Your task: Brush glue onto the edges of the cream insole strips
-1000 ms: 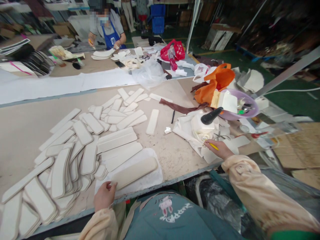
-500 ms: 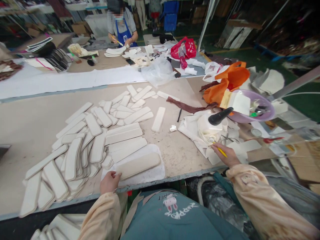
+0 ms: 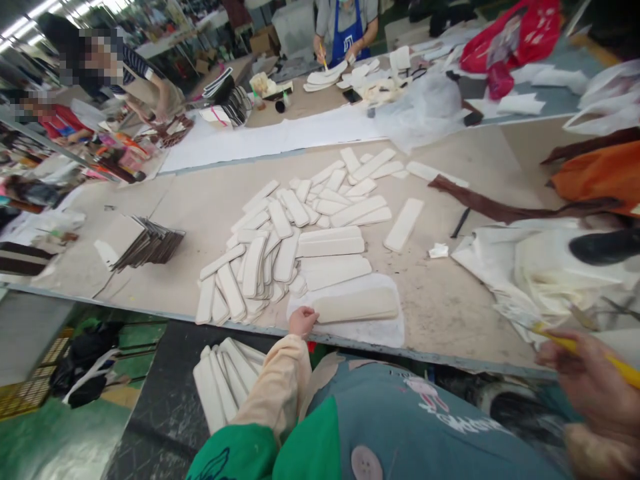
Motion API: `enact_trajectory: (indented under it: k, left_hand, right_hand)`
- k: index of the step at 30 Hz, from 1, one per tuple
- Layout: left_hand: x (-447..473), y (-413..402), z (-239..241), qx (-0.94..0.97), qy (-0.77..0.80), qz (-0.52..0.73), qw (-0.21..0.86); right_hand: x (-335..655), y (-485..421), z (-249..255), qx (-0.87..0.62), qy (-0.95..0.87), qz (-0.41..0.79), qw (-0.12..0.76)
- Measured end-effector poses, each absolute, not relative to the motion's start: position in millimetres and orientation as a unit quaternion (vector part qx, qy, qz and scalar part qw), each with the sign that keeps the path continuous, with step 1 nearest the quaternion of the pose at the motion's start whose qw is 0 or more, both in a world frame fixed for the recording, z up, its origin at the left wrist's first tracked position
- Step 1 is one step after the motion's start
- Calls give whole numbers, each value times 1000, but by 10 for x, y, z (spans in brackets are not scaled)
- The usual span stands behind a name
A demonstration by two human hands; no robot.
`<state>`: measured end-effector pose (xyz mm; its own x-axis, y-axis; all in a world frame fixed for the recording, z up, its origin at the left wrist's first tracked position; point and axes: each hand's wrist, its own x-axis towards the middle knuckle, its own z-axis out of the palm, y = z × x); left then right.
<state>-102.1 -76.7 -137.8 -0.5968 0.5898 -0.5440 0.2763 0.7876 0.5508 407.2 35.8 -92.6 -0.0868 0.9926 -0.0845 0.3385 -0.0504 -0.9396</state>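
right hand [image 3: 593, 383] blurred, yellow brush [image 3: 590, 350] tip hidden

Site: factory workshop, hand-assembly floor. Long shared counter [image 3: 150, 213] strewn with identical cream padded strips [image 3: 280, 247]; more stacked on the floor at 7 o'clock [image 3: 225, 383]. Other workers at 11 and 12 o'clock; aproned worker [image 3: 345, 30] brushing pieces. Material sheets stacked at 9 o'clock [image 3: 145, 240].

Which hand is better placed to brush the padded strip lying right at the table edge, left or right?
Probably the right hand: it holds the yellow-handled brush. The left hand already rests on the end of the padded strip, so it can steady it.
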Motion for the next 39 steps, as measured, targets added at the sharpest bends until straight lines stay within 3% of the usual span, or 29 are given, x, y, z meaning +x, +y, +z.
enact_trajectory:
  k: [2, 7, 15, 27, 39]
  left_hand:
    - [-1032, -799, -1419, 240, 854, 234, 397]
    - [-1056, -814, -1460, 221, 829, 275, 434]
    - [-1075, -804, -1549, 216, 816, 305, 442]
    - [-1110, -831, -1631, 216, 806, 313, 453]
    - [-1115, -819, -1614, 179, 798, 332, 471]
  right_hand:
    - [3448, 266, -751, -581, -470, 529, 402]
    - [2081, 60, -627, -499, -458, 662, 321]
    - [1001, -112, -777, -406, -526, 720, 200]
    - [568, -86, -995, -415, -541, 712, 168]
    - [1168, 87, -1046, -517, -506, 649, 237]
